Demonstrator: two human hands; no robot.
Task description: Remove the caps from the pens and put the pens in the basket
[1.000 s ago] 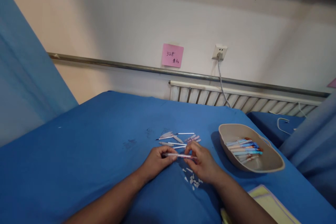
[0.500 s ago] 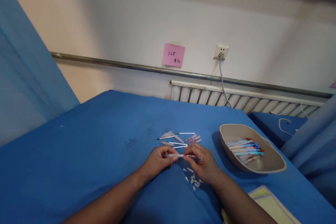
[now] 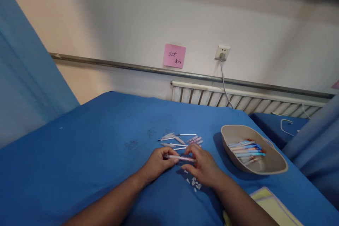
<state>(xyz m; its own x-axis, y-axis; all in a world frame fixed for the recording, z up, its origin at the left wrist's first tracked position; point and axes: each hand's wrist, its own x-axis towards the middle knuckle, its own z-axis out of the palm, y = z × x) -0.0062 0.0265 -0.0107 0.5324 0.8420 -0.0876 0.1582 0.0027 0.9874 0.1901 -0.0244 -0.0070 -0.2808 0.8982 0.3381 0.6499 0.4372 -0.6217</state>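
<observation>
My left hand [image 3: 156, 164] and my right hand [image 3: 201, 165] pinch the two ends of a clear pink pen [image 3: 180, 157], held level just above the blue sheet. Beyond my fingers lie several loose pen parts [image 3: 180, 140]: refills, barrels and tips. Small white caps [image 3: 195, 183] are scattered under my right hand. A beige oval tray [image 3: 275, 167] to the right holds several finished blue and orange pens [image 3: 247, 150].
The blue-covered table [image 3: 92, 148] runs back to a wall with a pink sticky note [image 3: 174, 55], a socket with a cable [image 3: 221, 53] and a radiator [image 3: 238, 100]. A yellow cloth [image 3: 272, 206] lies at the front right. Blue fabric hangs on the left.
My right hand's fingers have shifted a little along the pen and lifted at the knuckles. The pen and my left hand stay in the same place.
</observation>
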